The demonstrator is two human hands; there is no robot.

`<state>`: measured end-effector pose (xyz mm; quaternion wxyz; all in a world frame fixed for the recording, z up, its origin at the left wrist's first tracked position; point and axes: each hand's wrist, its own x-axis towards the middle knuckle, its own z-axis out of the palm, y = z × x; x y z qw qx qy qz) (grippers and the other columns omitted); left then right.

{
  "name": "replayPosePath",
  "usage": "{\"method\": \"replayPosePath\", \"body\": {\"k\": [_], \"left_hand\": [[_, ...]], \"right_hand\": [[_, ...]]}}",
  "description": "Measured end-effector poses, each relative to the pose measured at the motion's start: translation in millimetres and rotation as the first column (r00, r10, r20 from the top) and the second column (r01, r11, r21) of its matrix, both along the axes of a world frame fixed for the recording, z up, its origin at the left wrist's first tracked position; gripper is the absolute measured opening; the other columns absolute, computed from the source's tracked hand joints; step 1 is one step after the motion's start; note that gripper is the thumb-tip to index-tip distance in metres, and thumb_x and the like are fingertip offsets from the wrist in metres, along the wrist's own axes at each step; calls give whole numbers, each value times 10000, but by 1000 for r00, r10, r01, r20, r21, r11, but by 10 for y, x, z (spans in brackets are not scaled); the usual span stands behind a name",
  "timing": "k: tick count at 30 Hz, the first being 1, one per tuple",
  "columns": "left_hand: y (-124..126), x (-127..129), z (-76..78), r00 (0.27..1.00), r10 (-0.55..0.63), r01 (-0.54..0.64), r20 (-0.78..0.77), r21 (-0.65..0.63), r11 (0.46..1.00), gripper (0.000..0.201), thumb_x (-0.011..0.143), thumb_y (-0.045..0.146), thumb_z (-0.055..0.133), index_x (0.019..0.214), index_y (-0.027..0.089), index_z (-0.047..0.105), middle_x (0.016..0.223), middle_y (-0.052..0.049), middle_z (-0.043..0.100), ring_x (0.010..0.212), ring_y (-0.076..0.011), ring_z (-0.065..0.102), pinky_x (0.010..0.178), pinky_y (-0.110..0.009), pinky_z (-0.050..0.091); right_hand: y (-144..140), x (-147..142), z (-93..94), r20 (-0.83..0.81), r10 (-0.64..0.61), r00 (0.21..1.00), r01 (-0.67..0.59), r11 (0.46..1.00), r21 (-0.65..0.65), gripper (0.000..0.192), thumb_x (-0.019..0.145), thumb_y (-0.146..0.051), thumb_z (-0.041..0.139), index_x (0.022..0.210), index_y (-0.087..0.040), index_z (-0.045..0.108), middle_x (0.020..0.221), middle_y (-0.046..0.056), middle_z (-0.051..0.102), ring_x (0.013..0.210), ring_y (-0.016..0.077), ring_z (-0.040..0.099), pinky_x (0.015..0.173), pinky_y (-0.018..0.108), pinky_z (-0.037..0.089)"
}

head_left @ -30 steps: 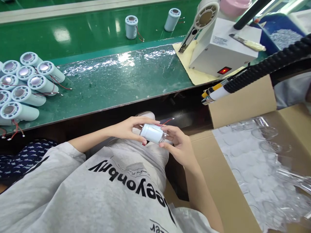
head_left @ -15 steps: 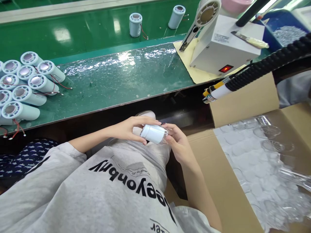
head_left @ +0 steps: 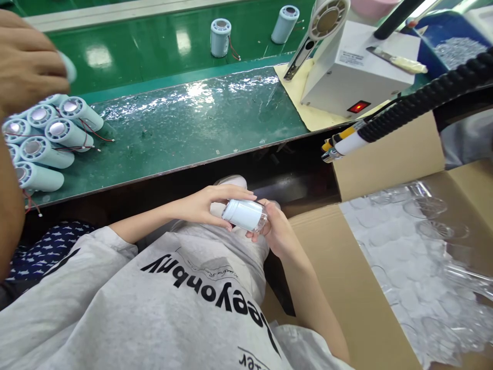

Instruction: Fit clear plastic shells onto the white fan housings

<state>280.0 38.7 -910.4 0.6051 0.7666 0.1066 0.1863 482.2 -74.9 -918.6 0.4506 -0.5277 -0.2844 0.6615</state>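
Note:
Over my lap, a light-blue cylindrical housing (head_left: pixel 242 215) lies on its side between my two hands. My left hand (head_left: pixel 208 205) is closed around its left end, thumb below and fingers along the top. A clear plastic piece (head_left: pixel 263 222) covers the other end, and my right hand (head_left: pixel 280 231) grips it there, fingertips partly hidden behind. On the bench at left stand several similar light-blue cylinders (head_left: pixel 44 177) with round metal centres and thin red and black wires. Above them another person's hand (head_left: pixel 31 67) holds a light-blue piece, mostly covered by the fingers.
Two light-blue cylinders (head_left: pixel 221 38) stand on the green conveyor belt (head_left: pixel 154 51). A white box-shaped device (head_left: pixel 358 72) with a lit red switch sits at the bench's right. A black corrugated hose (head_left: pixel 423 103) crosses there. An open carton (head_left: pixel 346 277) holds clear plastic parts.
My right hand has turned around the clear end, its fingers now curling underneath. Another person's arm has come in at left over the cylinders. The belt cylinders have shifted slightly right.

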Motion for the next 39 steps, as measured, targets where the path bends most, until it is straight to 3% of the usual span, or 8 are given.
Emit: {"method": "replayPosePath", "body": {"k": [7,13,16,19,21,28,35,39], "left_hand": [[-18,5,-20,1000,1,-1,18,11,1000,642,789,315,862,1397,296,658,1502,-133,602,1426,-320,536,1169,-518,451],[-85,12,60,997,44,-47,-62,-56,997,593,816,298,812,1383,261,644,1418,-140,626,1298,-294,611,876,-328,602],[-111,11,110,988,88,-103,-124,-128,986,638,800,324,820,1400,244,617,1363,-130,637,1149,-253,668,846,-312,608],[-119,12,128,981,92,-128,-171,-215,968,666,816,370,808,1431,239,587,1292,-121,660,958,-196,708,757,-280,604],[-112,15,125,979,74,-120,-187,-249,961,682,838,402,791,1459,232,567,1238,-119,685,864,-175,715,687,-258,589],[-38,-18,135,996,-26,11,-88,-166,986,725,803,282,844,1478,319,583,1521,-115,578,1385,-302,571,1079,-429,545],[-57,-5,-67,991,-91,49,-99,-368,929,771,843,260,800,1549,292,493,1469,-106,633,1248,-259,676,1036,-375,571],[-81,-17,-77,965,-103,-29,-241,-489,872,808,822,421,801,1544,231,492,1395,-127,678,1103,-256,725,883,-338,611]], "right_hand": [[19,-34,43,-88,66,994,-76,991,-112,752,688,-924,624,859,-192,590,518,20,629,361,147,554,285,210,381],[-52,4,-42,5,130,992,-128,981,-144,702,835,-875,469,877,-189,615,538,33,624,393,175,579,313,252,419],[-124,49,-100,382,-88,920,16,982,189,373,937,-587,575,1041,-228,593,910,89,752,750,244,749,580,347,625],[-173,103,-111,583,-267,768,-167,795,584,279,918,-330,653,1181,-277,576,1458,129,597,1307,310,627,1035,540,568],[-185,135,-103,646,-226,729,-326,715,618,249,922,-292,667,1168,-300,624,1492,104,581,1380,319,572,1122,594,496],[-206,192,-113,370,-51,928,-115,904,412,602,818,-667,770,1291,-305,685,1275,85,729,1134,298,707,931,447,613],[-201,181,-102,332,12,943,-104,960,260,627,740,-631,856,1258,-293,752,1222,72,766,1000,285,724,913,434,605],[-218,15,-136,128,94,987,-114,981,156,743,770,-687,791,1375,-272,678,1345,83,705,1022,284,733,806,393,643]]}}
